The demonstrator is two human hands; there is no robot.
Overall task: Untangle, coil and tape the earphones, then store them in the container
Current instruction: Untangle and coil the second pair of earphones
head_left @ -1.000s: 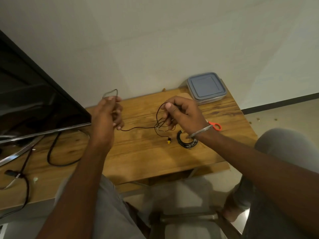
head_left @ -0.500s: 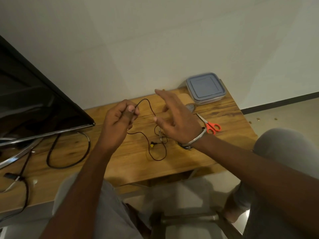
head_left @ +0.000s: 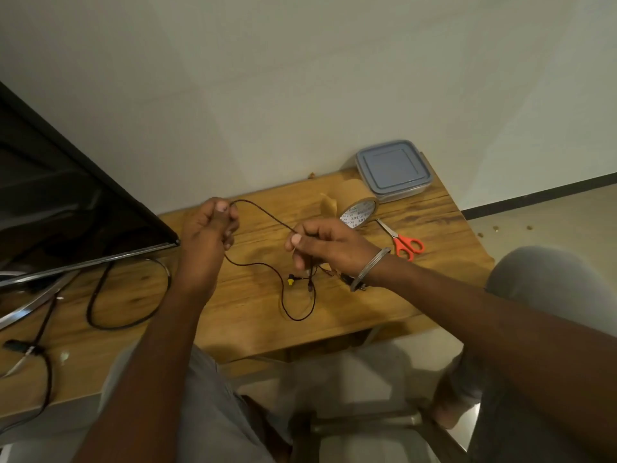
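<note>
The earphones [head_left: 267, 215] are a thin dark cord with a yellow-tipped end hanging near the table. My left hand [head_left: 210, 232] pinches one part of the cord at its fingertips. My right hand [head_left: 327, 245], with a metal bangle on the wrist, pinches the cord further along, and a short stretch runs between the two hands. More cord hangs in a loop below onto the wooden table [head_left: 253, 305]. A roll of brown tape [head_left: 359, 212] lies behind my right hand. The closed container [head_left: 392, 168] with a blue-grey lid stands at the table's far right corner.
Orange-handled scissors [head_left: 405, 243] lie right of my right hand. A dark TV screen [head_left: 60, 208] leans at the left, with thick black cables [head_left: 110, 295] on the table under it. The table's right edge drops to the floor; my knees are below.
My right hand was spread open half a second ago and has closed on the cord. The left hand moved slightly left. The tape roll has come into sight behind the right hand.
</note>
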